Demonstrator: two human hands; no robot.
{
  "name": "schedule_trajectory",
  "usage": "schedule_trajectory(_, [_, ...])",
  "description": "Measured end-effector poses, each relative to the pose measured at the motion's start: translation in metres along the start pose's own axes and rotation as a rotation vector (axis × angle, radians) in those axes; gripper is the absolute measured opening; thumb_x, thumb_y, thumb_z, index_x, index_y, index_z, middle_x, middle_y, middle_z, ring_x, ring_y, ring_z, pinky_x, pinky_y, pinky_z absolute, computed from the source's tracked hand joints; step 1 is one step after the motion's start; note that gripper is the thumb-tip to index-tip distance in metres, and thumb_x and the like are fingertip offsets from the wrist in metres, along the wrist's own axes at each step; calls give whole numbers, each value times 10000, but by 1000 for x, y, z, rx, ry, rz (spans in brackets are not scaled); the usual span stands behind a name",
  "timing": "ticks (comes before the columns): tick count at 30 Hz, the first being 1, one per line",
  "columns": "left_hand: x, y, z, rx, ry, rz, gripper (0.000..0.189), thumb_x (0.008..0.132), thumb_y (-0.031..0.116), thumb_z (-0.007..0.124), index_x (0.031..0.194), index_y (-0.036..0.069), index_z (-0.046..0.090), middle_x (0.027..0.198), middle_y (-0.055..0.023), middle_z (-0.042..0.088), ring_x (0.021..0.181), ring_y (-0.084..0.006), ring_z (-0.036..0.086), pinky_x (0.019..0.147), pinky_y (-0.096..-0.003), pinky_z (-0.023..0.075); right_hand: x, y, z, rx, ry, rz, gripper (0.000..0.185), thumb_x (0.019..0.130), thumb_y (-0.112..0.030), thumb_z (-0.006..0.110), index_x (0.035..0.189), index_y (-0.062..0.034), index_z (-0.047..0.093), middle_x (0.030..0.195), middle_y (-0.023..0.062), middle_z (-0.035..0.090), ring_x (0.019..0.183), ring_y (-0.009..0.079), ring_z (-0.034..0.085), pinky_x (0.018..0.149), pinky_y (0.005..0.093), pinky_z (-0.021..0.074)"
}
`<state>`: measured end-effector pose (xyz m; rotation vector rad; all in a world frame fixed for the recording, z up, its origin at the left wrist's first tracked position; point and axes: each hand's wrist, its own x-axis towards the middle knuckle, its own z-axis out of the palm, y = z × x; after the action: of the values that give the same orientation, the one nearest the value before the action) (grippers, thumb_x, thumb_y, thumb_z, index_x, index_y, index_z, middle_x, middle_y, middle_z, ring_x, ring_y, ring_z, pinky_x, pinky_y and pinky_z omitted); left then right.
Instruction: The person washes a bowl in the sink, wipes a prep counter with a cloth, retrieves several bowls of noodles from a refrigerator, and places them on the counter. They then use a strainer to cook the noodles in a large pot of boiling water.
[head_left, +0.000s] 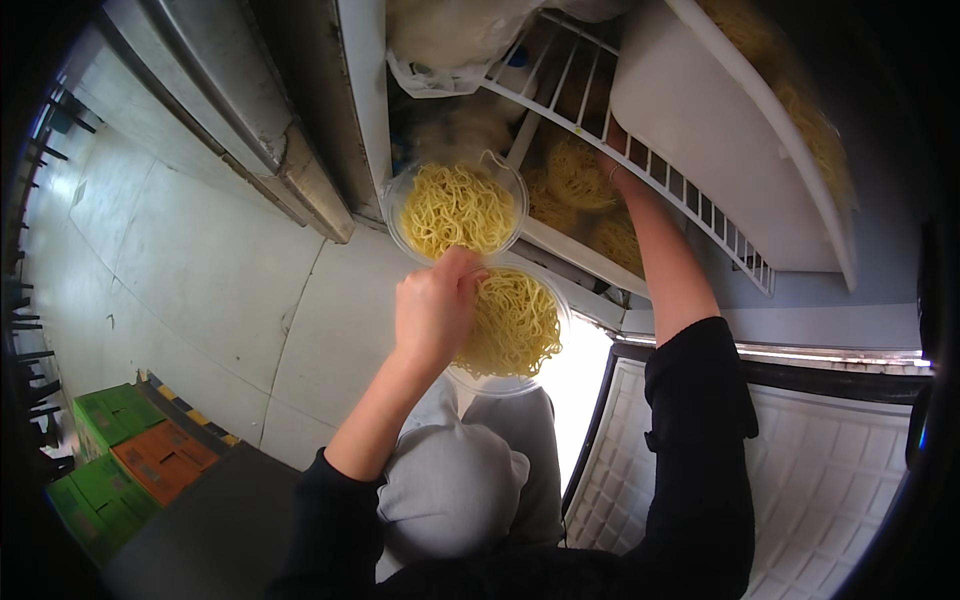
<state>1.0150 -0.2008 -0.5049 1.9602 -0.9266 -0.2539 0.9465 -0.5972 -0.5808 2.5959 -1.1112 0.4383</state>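
Two round clear plastic containers of yellow noodles are side by side before me, one (459, 210) at the fridge's edge and the other (517, 322) nearer my lap. My left hand (442, 292) pinches their rims where the two meet. My right arm reaches in under the white wire shelf (555, 116); my right hand (615, 150) is mostly hidden behind the shelf's bars, so its fingers cannot be seen. Beside it, on the lower level, lie more portions of noodles (577, 176) in clear containers.
The open fridge door (817, 465) with its ribbed white lining stands at the right. A white tray (720, 135) rests on the wire shelf, beside a translucent plastic bag (442, 45). Green boxes (116, 420) and an orange box (165, 457) stand at lower left. A metal frame (315, 187) is left of the fridge.
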Motion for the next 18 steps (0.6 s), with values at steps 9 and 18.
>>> schedule_trajectory(9, [-1,-14,-7,-34,18,-48,80,760,111,636,808,89,576,626,-130,595,583,-333,589,534,-405,474,27,-1,-3,29,41,4,166,787,-87,594,947,-77,634,866,155,643,827,316,616,728,424,500])
schedule_trajectory(18, [7,-19,-4,-40,6,-57,109,739,68,633,835,70,581,673,-122,621,618,-308,615,549,-370,488,37,1,-1,39,44,1,158,781,-67,585,928,-80,642,858,150,645,827,315,616,731,420,498])
